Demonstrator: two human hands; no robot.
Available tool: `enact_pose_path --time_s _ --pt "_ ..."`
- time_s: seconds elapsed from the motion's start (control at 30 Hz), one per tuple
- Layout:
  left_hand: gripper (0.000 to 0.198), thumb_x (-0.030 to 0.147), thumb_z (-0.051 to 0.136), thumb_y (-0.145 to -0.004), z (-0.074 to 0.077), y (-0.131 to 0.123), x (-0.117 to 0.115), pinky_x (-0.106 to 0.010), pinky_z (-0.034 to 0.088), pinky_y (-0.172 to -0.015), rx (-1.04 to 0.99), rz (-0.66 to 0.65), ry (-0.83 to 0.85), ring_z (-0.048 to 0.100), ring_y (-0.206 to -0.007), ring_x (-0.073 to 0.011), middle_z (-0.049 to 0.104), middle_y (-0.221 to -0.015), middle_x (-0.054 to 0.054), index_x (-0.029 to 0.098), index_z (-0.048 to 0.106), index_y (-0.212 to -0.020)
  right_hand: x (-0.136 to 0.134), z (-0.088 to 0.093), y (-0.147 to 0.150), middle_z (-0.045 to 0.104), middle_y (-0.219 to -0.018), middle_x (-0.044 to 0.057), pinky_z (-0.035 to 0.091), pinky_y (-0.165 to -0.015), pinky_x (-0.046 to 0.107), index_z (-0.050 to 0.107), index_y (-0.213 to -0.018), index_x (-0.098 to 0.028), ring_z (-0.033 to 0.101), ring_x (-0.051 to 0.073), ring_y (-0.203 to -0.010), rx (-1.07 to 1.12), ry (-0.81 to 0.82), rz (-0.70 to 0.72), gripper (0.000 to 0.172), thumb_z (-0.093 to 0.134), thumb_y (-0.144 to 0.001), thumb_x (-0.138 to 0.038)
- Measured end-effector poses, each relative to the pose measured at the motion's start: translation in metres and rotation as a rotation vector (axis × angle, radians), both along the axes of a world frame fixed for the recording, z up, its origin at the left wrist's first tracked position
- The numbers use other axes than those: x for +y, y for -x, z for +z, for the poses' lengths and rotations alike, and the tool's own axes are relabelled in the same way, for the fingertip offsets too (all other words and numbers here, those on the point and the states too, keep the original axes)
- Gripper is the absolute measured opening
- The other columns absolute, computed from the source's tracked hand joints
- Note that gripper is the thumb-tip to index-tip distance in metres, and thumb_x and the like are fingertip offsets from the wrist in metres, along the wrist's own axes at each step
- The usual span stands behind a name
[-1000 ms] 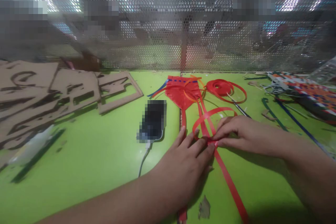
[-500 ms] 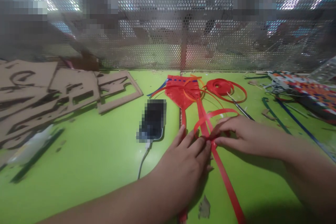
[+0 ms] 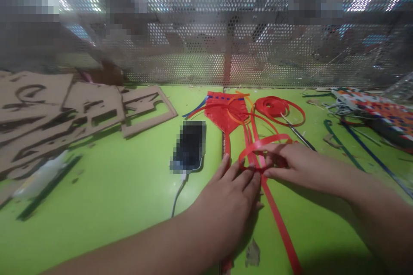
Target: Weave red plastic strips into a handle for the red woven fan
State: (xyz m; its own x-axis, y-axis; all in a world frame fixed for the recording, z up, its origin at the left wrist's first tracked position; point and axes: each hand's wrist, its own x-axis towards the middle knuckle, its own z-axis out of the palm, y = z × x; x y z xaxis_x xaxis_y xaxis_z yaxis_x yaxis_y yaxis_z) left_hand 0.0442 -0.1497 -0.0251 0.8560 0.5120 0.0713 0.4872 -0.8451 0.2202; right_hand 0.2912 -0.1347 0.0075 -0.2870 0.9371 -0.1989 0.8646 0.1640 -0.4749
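My left hand [image 3: 230, 195] lies on the green tabletop, fingers stretched forward and apart, their tips pressing on red plastic strips. Close beside it, my right hand [image 3: 290, 161] pinches a red strap [image 3: 262, 142] that curls up in a loop; its exact fingertip grip is partly hidden. Under the fingers several red strips cross, and one long red strip [image 3: 280, 227] runs toward the front edge. Beyond the hands lies a red woven piece [image 3: 222, 111] with a pointed lower end and a dashed blue line. An orange strip [image 3: 237, 116] curls over it.
A phone [image 3: 192, 142] with a white cable lies left of the hands. Cardboard cutouts [image 3: 58, 116] fill the far left. A red strip coil [image 3: 269, 106], a slim pointed tool [image 3: 301, 137] and a multicoloured woven piece [image 3: 377, 111] lie right. A perforated metal screen [image 3: 174, 51] stands behind.
My right hand's index finger has shifted slightly left and the strips beneath it have spread apart. My left hand stays in place on the strips.
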Motion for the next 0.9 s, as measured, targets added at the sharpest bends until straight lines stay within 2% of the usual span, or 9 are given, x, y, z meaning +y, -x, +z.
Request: enact_pose_path --time_s 0.1,0.2,0.3,0.43,0.53,0.7,0.9 --pt "0.055 0.043 0.032 -0.115 0.0005 0.0004 0.0007 -0.066 0.024 -0.131 -0.012 0.009 0.012 0.048 -0.15 -0.0396 0.057 -0.16 -0.009 0.017 0.048 -0.162 0.0005 -0.0015 -0.0001 0.082 -0.106 0.008 0.055 -0.08 0.034 0.081 -0.114 -0.027 0.074 0.028 -0.09 -0.003 0.038 0.011 0.032 0.068 -0.094 -0.048" --pt "0.054 0.042 0.035 -0.114 0.0021 0.0005 0.0016 -0.066 0.024 -0.131 -0.014 0.002 0.005 0.049 -0.149 -0.0395 0.059 -0.157 -0.009 0.018 0.049 -0.16 0.001 -0.0032 -0.0009 0.082 -0.114 0.01 0.056 -0.089 0.037 0.082 -0.115 -0.027 0.074 0.031 -0.102 0.005 0.049 0.057 0.034 0.065 -0.097 -0.05" --pt "0.052 0.042 0.036 -0.114 0.0024 0.0002 0.0009 -0.066 0.026 -0.13 -0.016 0.013 -0.035 0.051 -0.146 -0.0406 0.064 -0.148 -0.01 0.018 0.053 -0.157 0.0014 -0.0042 -0.0021 0.08 -0.124 0.009 0.055 -0.096 0.039 0.08 -0.126 -0.028 0.073 0.031 -0.111 0.001 0.055 0.081 0.036 0.063 -0.1 -0.047" --pt "0.054 0.044 0.037 -0.113 0.0002 0.0003 -0.0022 -0.066 0.031 -0.127 -0.021 0.061 -0.073 0.048 -0.148 -0.0423 0.064 -0.146 -0.014 0.019 0.054 -0.157 0.0026 -0.0045 -0.0032 0.077 -0.135 0.009 0.054 -0.099 0.039 0.074 -0.139 -0.029 0.073 0.03 -0.116 0.016 0.035 0.099 0.042 0.062 -0.101 -0.041" --pt "0.054 0.044 0.038 -0.113 -0.0003 0.0003 -0.0032 -0.066 0.033 -0.127 -0.022 0.055 -0.077 0.049 -0.146 -0.0416 0.063 -0.143 -0.015 0.019 0.054 -0.157 0.0032 -0.0047 -0.0034 0.078 -0.132 0.009 0.054 -0.099 0.039 0.076 -0.137 -0.028 0.073 0.029 -0.115 0.036 0.015 0.115 0.041 0.064 -0.099 -0.038" --pt "0.051 0.041 0.039 -0.113 0.001 -0.0008 -0.0004 -0.066 0.033 -0.127 -0.023 -0.001 -0.085 0.054 -0.137 -0.0385 0.064 -0.136 -0.013 0.015 0.056 -0.153 0.002 -0.0037 -0.0034 0.083 -0.109 0.008 0.057 -0.084 0.036 0.081 -0.121 -0.028 0.075 0.027 -0.091 0.059 0.031 0.066 0.032 0.07 -0.095 -0.043" --pt "0.049 0.039 0.041 -0.112 -0.0011 0.0002 -0.0012 -0.064 0.034 -0.126 -0.041 -0.008 -0.116 0.056 -0.132 -0.0367 0.067 -0.129 -0.013 0.013 0.058 -0.151 0.0006 -0.0014 -0.0022 0.082 -0.113 0.006 0.057 -0.087 0.036 0.08 -0.123 -0.03 0.075 0.026 -0.095 0.117 0.067 0.082 0.031 0.067 -0.098 -0.042"
